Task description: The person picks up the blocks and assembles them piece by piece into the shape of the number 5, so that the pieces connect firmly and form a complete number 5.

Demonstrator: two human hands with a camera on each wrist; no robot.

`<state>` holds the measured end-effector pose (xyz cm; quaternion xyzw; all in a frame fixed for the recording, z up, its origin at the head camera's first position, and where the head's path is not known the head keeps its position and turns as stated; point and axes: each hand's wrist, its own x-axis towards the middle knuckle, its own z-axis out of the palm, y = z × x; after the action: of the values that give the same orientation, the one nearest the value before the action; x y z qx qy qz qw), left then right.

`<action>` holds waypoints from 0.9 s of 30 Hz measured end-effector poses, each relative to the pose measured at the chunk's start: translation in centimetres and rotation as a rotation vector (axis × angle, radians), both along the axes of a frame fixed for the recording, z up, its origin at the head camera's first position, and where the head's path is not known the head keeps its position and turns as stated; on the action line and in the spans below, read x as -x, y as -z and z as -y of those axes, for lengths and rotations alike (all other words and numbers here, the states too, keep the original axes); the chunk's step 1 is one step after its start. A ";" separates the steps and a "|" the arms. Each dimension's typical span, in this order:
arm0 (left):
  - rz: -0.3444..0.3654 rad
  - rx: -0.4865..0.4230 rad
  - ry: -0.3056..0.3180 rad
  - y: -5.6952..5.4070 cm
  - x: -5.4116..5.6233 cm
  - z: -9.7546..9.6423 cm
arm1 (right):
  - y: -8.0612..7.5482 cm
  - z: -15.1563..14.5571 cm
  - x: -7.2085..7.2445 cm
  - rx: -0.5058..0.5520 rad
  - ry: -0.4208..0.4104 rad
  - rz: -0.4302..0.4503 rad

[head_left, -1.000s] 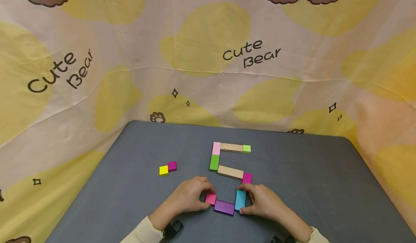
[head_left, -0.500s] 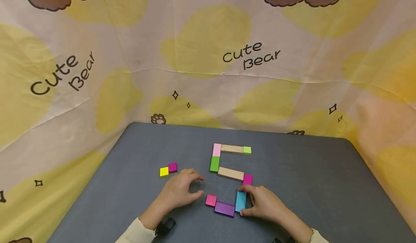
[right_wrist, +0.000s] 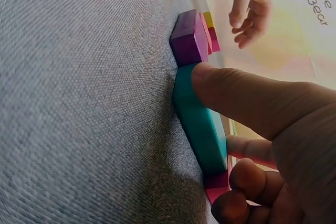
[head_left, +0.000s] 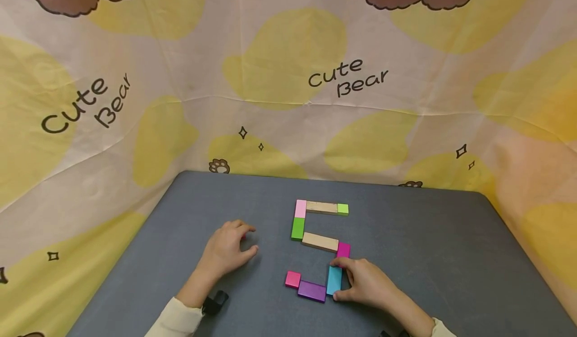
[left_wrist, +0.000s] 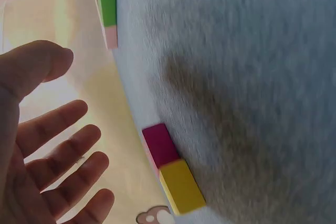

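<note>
My right hand (head_left: 367, 279) pinches the blue block (head_left: 334, 280) between thumb and fingers at its two ends, as the right wrist view also shows. A magenta block (head_left: 343, 250) adjoins its far end, and a purple block (head_left: 312, 291) adjoins its near end. At the left end of the purple one lies a pinkish-red block (head_left: 293, 279). My left hand (head_left: 225, 247) hovers with its fingers spread and holds nothing. It hides most of two small blocks in the head view. The left wrist view shows them, a dark magenta block (left_wrist: 161, 144) touching a yellow block (left_wrist: 181, 186).
Farther back on the grey table (head_left: 428, 237), a green block (head_left: 297, 228), a pale pink block (head_left: 300, 209), two plain wooden blocks (head_left: 320, 241) and a lime block (head_left: 343, 209) continue the bent row. A printed cloth (head_left: 288, 76) hangs behind the table.
My left hand has let go of the pinkish-red block and moved left and away from me, over the yellow and magenta blocks. My right hand has stayed on the blue block.
</note>
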<state>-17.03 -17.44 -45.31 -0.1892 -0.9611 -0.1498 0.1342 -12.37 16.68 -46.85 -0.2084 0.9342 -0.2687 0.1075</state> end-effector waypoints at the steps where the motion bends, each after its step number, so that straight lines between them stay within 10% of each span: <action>1: -0.004 0.003 -0.008 0.0 0.2 0.2 | 0.0 0.0 0.0 0.000 0.000 -0.001; 27: 0.127 0.066 -0.160 1.0 2.2 1.9 | -0.1 0.0 0.1 0.004 -0.002 0.041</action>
<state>-19.23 -19.38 -46.32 -0.1065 -0.9841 -0.1187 0.0783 -12.43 16.67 -46.77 -0.2040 0.9311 -0.2747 0.1263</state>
